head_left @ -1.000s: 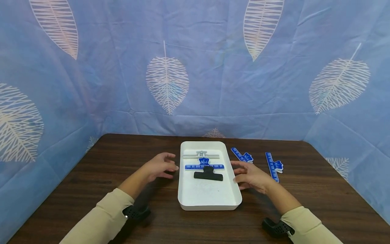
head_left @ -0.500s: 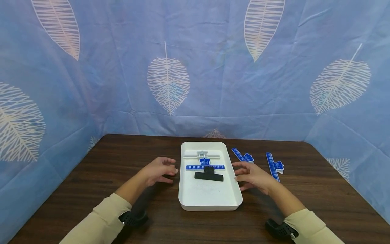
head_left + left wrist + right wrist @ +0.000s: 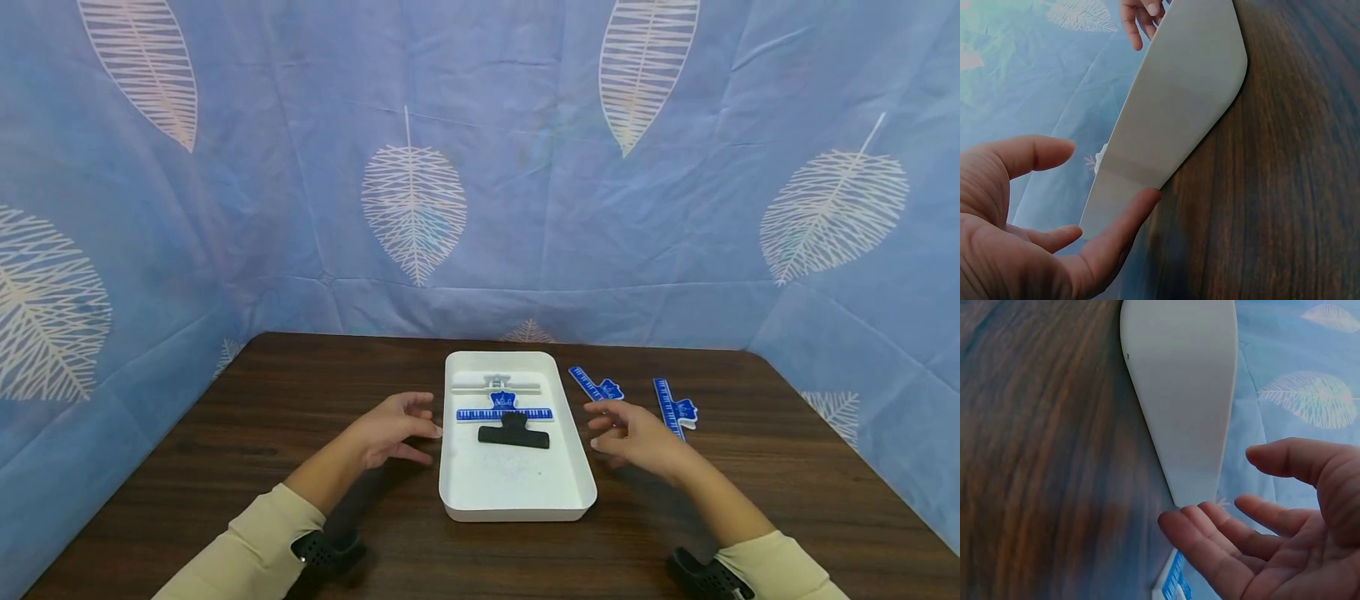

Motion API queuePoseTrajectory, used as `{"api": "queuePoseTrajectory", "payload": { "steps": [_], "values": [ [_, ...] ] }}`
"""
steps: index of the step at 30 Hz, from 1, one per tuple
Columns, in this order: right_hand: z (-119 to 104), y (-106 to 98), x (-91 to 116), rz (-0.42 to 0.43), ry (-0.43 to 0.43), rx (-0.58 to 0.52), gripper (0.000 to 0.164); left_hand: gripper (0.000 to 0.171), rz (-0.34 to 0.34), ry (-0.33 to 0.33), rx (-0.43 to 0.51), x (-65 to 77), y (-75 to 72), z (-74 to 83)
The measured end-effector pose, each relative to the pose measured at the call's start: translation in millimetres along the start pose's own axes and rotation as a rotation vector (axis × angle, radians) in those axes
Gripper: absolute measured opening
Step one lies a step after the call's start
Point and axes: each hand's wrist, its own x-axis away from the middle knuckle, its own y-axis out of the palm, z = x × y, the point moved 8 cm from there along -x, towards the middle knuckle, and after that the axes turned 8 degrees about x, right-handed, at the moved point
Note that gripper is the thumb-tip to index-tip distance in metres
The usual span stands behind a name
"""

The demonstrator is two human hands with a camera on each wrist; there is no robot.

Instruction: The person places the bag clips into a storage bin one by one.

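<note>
A white tray (image 3: 517, 492) lies on the table with three clips in it. At its far end is a pale silvery clip (image 3: 497, 383), then a blue clip with a piano-key pattern (image 3: 504, 413), and nearest a black clip (image 3: 514, 435). My left hand (image 3: 393, 429) is beside the tray's left wall (image 3: 1166, 100), fingers loosely spread and holding nothing; whether a fingertip touches the wall I cannot tell. Off the tray's right side, my right hand (image 3: 633, 437) hovers apart from it with relaxed fingers. Just beyond those fingers lies another blue clip (image 3: 596, 385), partly hidden.
Farther right on the dark wooden table (image 3: 225, 467) is one more blue piano-key clip (image 3: 672, 407), its lower end close to my right hand. A blue leaf-patterned cloth (image 3: 510, 208) hangs behind the table and at both sides.
My right hand has moved a little to the right, away from the tray's side. The left hand has hardly moved. Tray and clips stay in place.
</note>
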Motion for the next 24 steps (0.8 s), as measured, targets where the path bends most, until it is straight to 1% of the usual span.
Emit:
{"api": "queuePoseTrajectory", "payload": {
  "steps": [4, 7, 11, 15, 17, 21, 24],
  "values": [
    [-6.6, -8.5, 4.8, 0.064, -0.078, 0.175, 0.051, 0.081, 0.001, -0.013, 0.004, -0.2, 1.2, -1.6],
    [-10.1, -15.5, 7.4, 0.125, -0.136, 0.284, 0.047, 0.081, -0.006, -0.021, 0.001, 0.0, 2.9, -3.1],
    [-12.1, -22.3, 10.6, 0.197, -0.192, 0.354, 0.043, 0.081, -0.015, -0.019, 0.006, -0.3, 4.3, -4.4],
    [-15.3, -27.0, 14.1, 0.258, -0.247, 0.455, 0.042, 0.082, -0.017, -0.015, 0.009, -0.1, 4.7, -4.7],
    [-17.8, -28.6, 16.0, 0.275, -0.28, 0.524, 0.043, 0.083, -0.019, -0.013, 0.008, -0.3, 5.1, -5.1],
    [-21.8, -31.1, 19.4, 0.284, -0.349, 0.648, 0.046, 0.085, -0.025, -0.012, 0.011, -1.8, 6.7, -6.1],
    [-22.3, -33.4, 20.6, 0.282, -0.387, 0.699, 0.047, 0.086, -0.033, -0.013, 0.01, -3.2, 8.5, -6.4]
  ]
}}
